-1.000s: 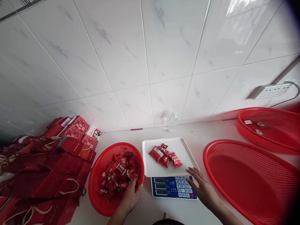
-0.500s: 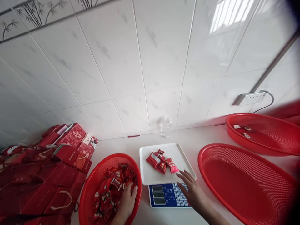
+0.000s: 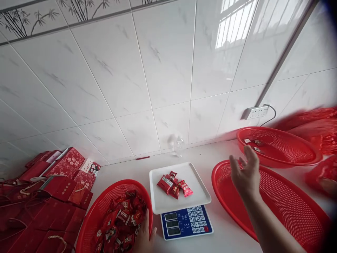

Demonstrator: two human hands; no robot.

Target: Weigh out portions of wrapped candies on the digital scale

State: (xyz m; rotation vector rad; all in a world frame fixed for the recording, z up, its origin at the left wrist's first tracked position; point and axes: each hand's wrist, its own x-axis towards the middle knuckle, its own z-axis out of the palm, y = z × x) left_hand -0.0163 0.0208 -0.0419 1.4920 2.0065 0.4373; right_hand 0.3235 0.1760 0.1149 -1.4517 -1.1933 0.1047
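My left hand (image 3: 144,236) is at the right rim of a red mesh basket (image 3: 88,214), fingers inside and thumb outside, gripping it. Red-wrapped candies (image 3: 122,219) fill the basket. My right hand (image 3: 246,175) is raised over another oval red basket (image 3: 273,196), with fingers apart and nothing in them. Between the hands stands a scale with a blue keypad panel (image 3: 185,222) and a white tray (image 3: 196,189). A small pile of wrapped snacks (image 3: 167,184), one of them a pink packet (image 3: 185,188), lies on the tray.
Red gift boxes and bags (image 3: 60,200) are packed along the left. A further red basket (image 3: 284,147) with a few small items sits at the back right, near red plastic bags (image 3: 326,130). A clear glass object (image 3: 179,146) and a power strip (image 3: 255,112) are by the wall.
My left hand has moved from the candies to the basket rim. My right hand has lifted away from the tray, up and right over the oval basket. The view has shifted right.
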